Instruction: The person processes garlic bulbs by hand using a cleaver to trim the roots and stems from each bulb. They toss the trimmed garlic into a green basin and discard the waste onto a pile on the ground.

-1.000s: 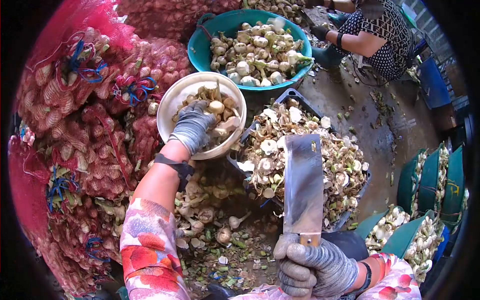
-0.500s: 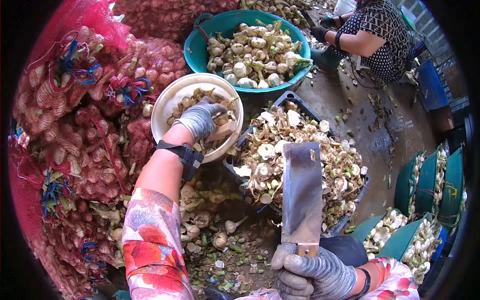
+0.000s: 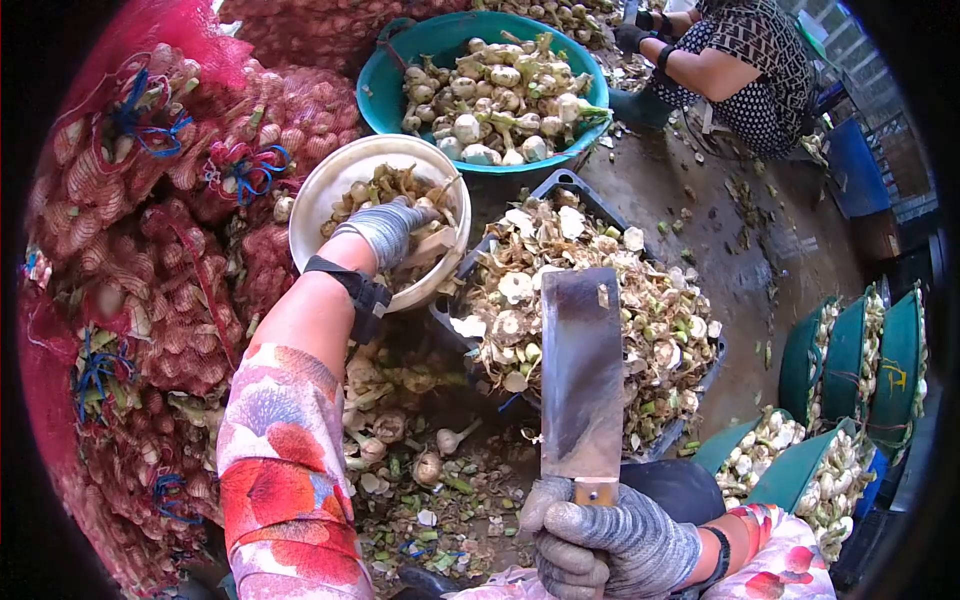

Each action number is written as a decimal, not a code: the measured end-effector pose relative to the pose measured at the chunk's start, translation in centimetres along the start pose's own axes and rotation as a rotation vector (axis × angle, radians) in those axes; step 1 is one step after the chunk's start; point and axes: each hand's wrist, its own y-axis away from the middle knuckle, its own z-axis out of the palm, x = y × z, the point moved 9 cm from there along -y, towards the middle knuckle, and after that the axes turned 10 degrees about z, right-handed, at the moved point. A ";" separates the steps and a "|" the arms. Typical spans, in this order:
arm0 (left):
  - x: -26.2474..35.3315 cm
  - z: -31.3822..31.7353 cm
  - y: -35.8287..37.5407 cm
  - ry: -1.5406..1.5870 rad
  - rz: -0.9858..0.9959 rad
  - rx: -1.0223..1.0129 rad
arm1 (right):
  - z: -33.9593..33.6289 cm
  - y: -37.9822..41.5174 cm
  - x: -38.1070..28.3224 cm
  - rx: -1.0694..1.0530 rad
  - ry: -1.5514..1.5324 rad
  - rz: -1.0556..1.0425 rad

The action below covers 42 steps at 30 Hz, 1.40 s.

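Observation:
My left hand (image 3: 385, 232), in a grey knit glove, reaches into a white round tub (image 3: 312, 205) of garlic bulbs (image 3: 385, 185). Its fingers curl round a bulb there, partly hidden by the hand. Beside those fingers a pale wooden piece (image 3: 434, 243) lies across the tub. My right hand (image 3: 610, 540), gloved too, is wrapped around the short wooden handle of a cleaver (image 3: 582, 375). The wide, stained blade stands upright in front of a dark crate (image 3: 568, 182) heaped with garlic trimmings (image 3: 640, 300).
A green basin (image 3: 375, 85) of garlic bulbs stands behind the tub. Red mesh sacks (image 3: 150, 260) of garlic pile up on the left. Green containers (image 3: 843, 350) with garlic line the right. A co-worker (image 3: 740, 75) sits at the upper right. Scraps (image 3: 440, 520) litter the floor.
The view has shifted slightly, so most things sit a little further left and higher. My left hand stays in the tub, and my right hand still holds the cleaver upright.

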 end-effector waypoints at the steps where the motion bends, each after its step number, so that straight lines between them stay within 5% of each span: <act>1: -0.6 0.7 -0.5 -0.011 0.022 0.012 | 0.0 0.0 0.0 0.000 0.006 -0.001; 3: 0.5 -0.7 0.4 0.166 -0.107 -0.045 | 0.0 0.0 0.1 -0.005 0.038 -0.002; 6: -1.7 1.6 -1.2 -0.021 0.044 0.057 | -0.2 0.1 0.3 -0.021 0.026 0.022; 8: -5.2 4.2 -1.4 0.640 -0.120 0.140 | -0.4 0.4 0.3 -0.004 0.039 0.019; 9: -2.5 0.0 1.4 0.269 -0.090 0.298 | -0.6 0.5 0.2 0.014 0.055 0.013; 11: -1.5 -3.9 4.3 0.391 -0.198 0.442 | -0.8 0.7 0.1 0.006 0.044 0.015; 13: -5.6 -2.9 6.5 1.013 -0.074 0.706 | -0.8 0.8 0.1 -0.003 0.044 0.016; 15: -1.8 -5.7 11.5 1.439 -0.017 0.833 | -1.0 0.9 -0.1 0.010 0.020 -0.034; 17: -1.1 -5.7 15.6 1.514 0.104 0.924 | -1.3 0.8 0.4 0.017 0.036 -0.021; 25: 11.9 6.7 30.1 1.928 -0.300 1.097 | -1.4 1.3 3.6 -0.049 0.200 -0.016; 31: 22.7 10.1 38.6 1.825 -0.409 1.158 | -3.3 0.0 7.1 -0.003 0.747 -0.171; 32: 23.6 11.5 40.4 1.743 -0.574 1.166 | -3.3 -0.1 7.7 0.063 0.898 -0.171; 33: 24.3 11.7 41.3 1.719 -0.470 1.142 | -3.4 -0.3 8.4 0.130 1.051 -0.161; 34: 25.4 12.5 42.6 1.672 -0.494 1.088 | -2.9 -0.8 7.8 0.162 1.321 -0.521; 35: 26.4 12.0 43.6 1.632 -0.536 1.031 | -2.8 -1.4 8.8 -0.054 1.248 -0.763; 39: 29.5 11.1 47.4 1.554 -0.486 1.173 | -3.5 -2.8 13.1 0.134 1.852 -0.551; 42: 30.6 13.5 50.7 1.383 -0.621 1.154 | -2.2 -1.7 16.7 0.028 2.025 -0.600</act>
